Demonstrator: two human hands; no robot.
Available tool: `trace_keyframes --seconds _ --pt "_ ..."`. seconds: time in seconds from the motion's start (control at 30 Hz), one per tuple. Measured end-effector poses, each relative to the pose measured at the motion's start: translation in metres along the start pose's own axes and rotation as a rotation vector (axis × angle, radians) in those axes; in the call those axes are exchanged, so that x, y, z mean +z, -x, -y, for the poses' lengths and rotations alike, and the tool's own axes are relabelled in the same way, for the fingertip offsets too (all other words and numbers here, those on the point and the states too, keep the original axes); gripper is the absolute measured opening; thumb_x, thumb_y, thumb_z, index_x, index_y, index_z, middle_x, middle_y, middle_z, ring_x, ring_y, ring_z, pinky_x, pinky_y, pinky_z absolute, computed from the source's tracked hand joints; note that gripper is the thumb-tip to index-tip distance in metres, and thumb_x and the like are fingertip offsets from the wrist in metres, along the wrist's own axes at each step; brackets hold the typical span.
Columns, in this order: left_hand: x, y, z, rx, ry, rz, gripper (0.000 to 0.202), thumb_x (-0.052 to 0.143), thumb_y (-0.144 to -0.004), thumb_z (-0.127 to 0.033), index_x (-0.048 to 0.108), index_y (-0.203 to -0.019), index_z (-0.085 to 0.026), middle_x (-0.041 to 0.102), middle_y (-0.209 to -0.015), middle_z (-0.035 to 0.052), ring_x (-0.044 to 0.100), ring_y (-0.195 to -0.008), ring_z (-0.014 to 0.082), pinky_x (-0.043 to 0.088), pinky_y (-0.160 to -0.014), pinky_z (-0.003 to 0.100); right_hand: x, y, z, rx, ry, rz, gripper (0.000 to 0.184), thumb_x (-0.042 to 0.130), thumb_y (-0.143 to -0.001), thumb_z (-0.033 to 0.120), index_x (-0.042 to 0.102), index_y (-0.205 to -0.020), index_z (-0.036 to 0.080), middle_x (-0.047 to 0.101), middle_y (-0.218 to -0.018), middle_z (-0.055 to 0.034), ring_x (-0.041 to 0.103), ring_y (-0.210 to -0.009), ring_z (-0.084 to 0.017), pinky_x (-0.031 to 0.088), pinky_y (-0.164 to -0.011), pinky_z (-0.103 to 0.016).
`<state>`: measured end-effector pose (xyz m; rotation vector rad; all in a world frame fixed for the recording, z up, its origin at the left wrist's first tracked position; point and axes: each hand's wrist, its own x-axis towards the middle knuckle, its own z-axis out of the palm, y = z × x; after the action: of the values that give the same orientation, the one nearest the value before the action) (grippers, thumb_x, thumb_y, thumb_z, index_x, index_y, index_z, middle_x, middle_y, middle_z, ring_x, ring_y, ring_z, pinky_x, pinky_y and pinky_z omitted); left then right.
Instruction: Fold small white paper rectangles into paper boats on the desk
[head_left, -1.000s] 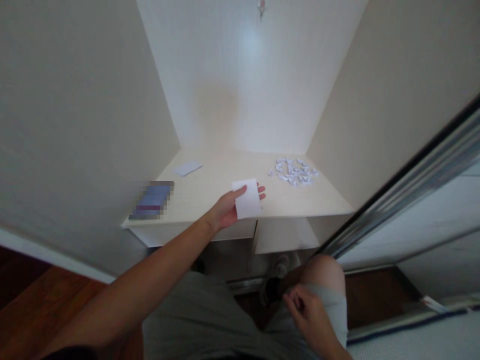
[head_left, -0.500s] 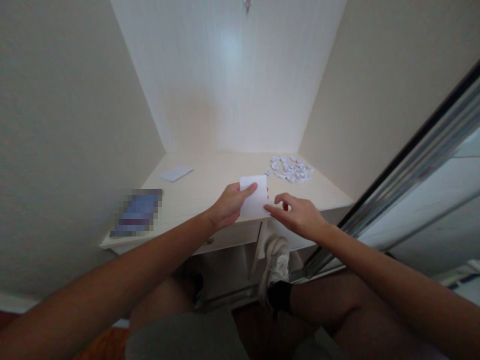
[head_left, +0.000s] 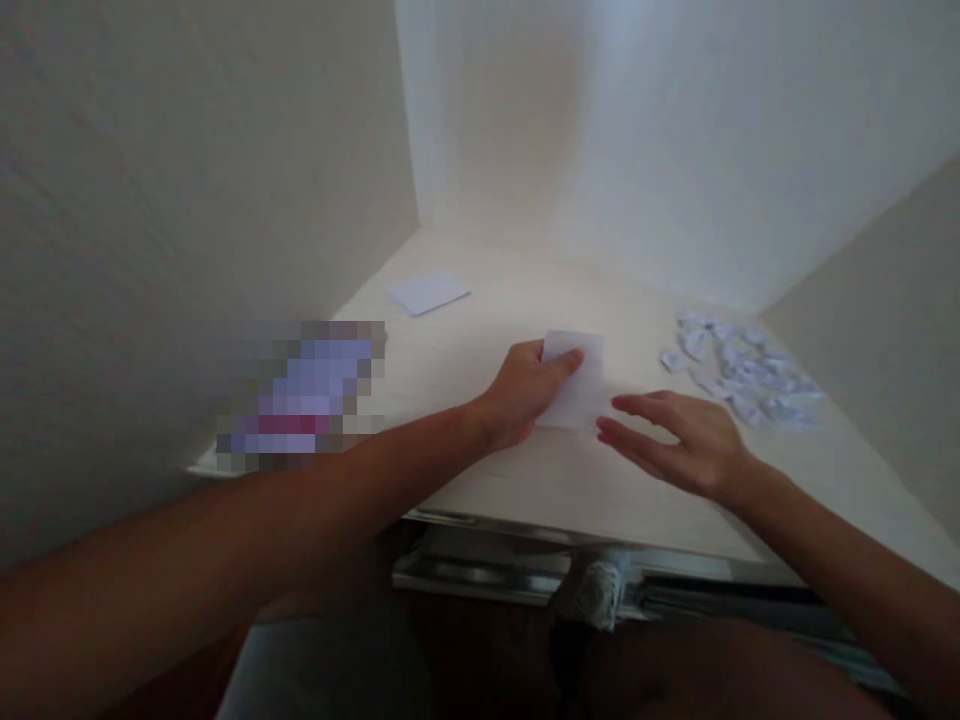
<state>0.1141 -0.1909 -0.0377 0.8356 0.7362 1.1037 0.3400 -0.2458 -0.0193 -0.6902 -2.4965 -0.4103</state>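
Note:
My left hand [head_left: 525, 395] pinches a small white sheet of paper [head_left: 579, 385] by its left edge, thumb on top, just above the pale desk [head_left: 525, 470]. My right hand [head_left: 682, 440] hovers open to the right of the sheet, its fingers stretched out and their tips close to the paper's lower right corner. A heap of several small folded white paper pieces [head_left: 739, 370] lies on the desk to the right of both hands.
A second white sheet [head_left: 427, 293] lies flat near the back left of the desk. A blurred purple and red object [head_left: 304, 395] sits at the desk's left front. Walls close the desk in on the left, back and right. A metal rail [head_left: 525, 575] runs under the front edge.
The view has moved closer and tilted down over the desk. My right hand rose from my lap to beside the paper and has flattened out. My left hand has kept hold of the sheet.

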Motion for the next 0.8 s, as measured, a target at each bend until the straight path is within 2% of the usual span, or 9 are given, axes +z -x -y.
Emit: trace_keyframes --seconds 0.13,0.2,0.27,0.33,0.4,0.57,0.67,0.8 --pt "-0.009 0.003 -0.001 0.004 0.001 -0.063 0.011 0.074 -0.090 -0.027 0.076 -0.090 -0.017 0.078 -0.090 0.0102 0.070 -0.074 0.0200 0.056 -0.070 0.036 0.027 -0.014 -0.013 -0.061 -0.063 -0.050 0.032 0.069 -0.097 0.021 0.068 -0.129 0.019 0.080 -0.104 -0.0087 0.073 -0.078 -0.016 0.059 -0.065 -0.027" --pt "-0.012 0.006 -0.002 0.002 -0.008 -0.058 0.011 0.074 -0.090 -0.028 0.075 -0.091 -0.017 0.078 -0.092 0.0115 0.071 -0.077 0.0215 0.056 -0.073 0.038 0.038 -0.016 -0.017 -0.133 -0.038 -0.095 0.029 0.067 -0.097 0.017 0.068 -0.127 0.021 0.079 -0.110 -0.0096 0.074 -0.083 -0.017 0.059 -0.066 -0.028" --pt "-0.014 0.006 -0.003 0.003 -0.025 -0.045 0.014 0.077 -0.087 -0.030 0.075 -0.092 -0.016 0.078 -0.094 0.0128 0.072 -0.079 0.0233 0.057 -0.075 0.040 0.044 -0.015 -0.020 -0.143 -0.016 -0.167 0.028 0.066 -0.097 0.015 0.069 -0.123 0.023 0.078 -0.115 -0.0096 0.073 -0.086 -0.016 0.059 -0.067 -0.028" --pt "-0.014 0.004 -0.003 0.013 -0.052 -0.039 0.017 0.081 -0.084 -0.031 0.075 -0.091 -0.016 0.078 -0.094 0.0125 0.072 -0.079 0.0234 0.057 -0.075 0.039 0.046 -0.012 -0.021 -0.072 -0.051 -0.212 0.025 0.065 -0.097 0.014 0.069 -0.120 0.023 0.077 -0.116 -0.0089 0.072 -0.085 -0.014 0.058 -0.067 -0.026" --pt "-0.012 0.000 -0.003 0.036 -0.085 -0.051 0.018 0.083 -0.082 -0.030 0.074 -0.092 -0.018 0.077 -0.091 0.0099 0.071 -0.077 0.0215 0.057 -0.073 0.037 0.046 -0.010 -0.019 -0.005 -0.125 -0.196 0.021 0.061 -0.099 0.015 0.069 -0.118 0.023 0.076 -0.117 -0.0084 0.072 -0.092 -0.015 0.059 -0.072 -0.027" --pt "-0.006 -0.003 -0.005 0.096 -0.140 -0.088 0.025 0.083 -0.081 -0.029 0.075 -0.103 -0.021 0.077 -0.095 0.0064 0.071 -0.082 0.0208 0.057 -0.070 0.031 0.046 -0.015 -0.017 0.184 -0.265 -0.239 0.013 0.062 -0.099 0.019 0.073 -0.105 0.022 0.070 -0.124 -0.0119 0.065 -0.107 -0.021 0.061 -0.077 -0.034" --pt "0.000 0.004 -0.009 0.074 -0.142 -0.051 0.023 0.079 -0.084 -0.034 0.077 -0.100 -0.019 0.076 -0.093 0.0085 0.071 -0.080 0.0229 0.060 -0.064 0.032 0.046 -0.020 -0.018 0.280 -0.412 -0.255 0.013 0.064 -0.097 0.018 0.075 -0.104 0.022 0.064 -0.135 -0.0143 0.062 -0.121 -0.026 0.062 -0.082 -0.039" --pt "0.007 0.013 -0.013 0.048 -0.127 0.010 0.023 0.072 -0.091 -0.038 0.078 -0.099 -0.017 0.074 -0.100 0.0089 0.068 -0.087 0.0213 0.063 -0.069 0.032 0.043 -0.025 -0.019 0.500 -0.605 -0.301 0.009 0.071 -0.093 0.022 0.078 -0.098 0.022 0.062 -0.141 -0.0143 0.064 -0.124 -0.028 0.058 -0.098 -0.048"
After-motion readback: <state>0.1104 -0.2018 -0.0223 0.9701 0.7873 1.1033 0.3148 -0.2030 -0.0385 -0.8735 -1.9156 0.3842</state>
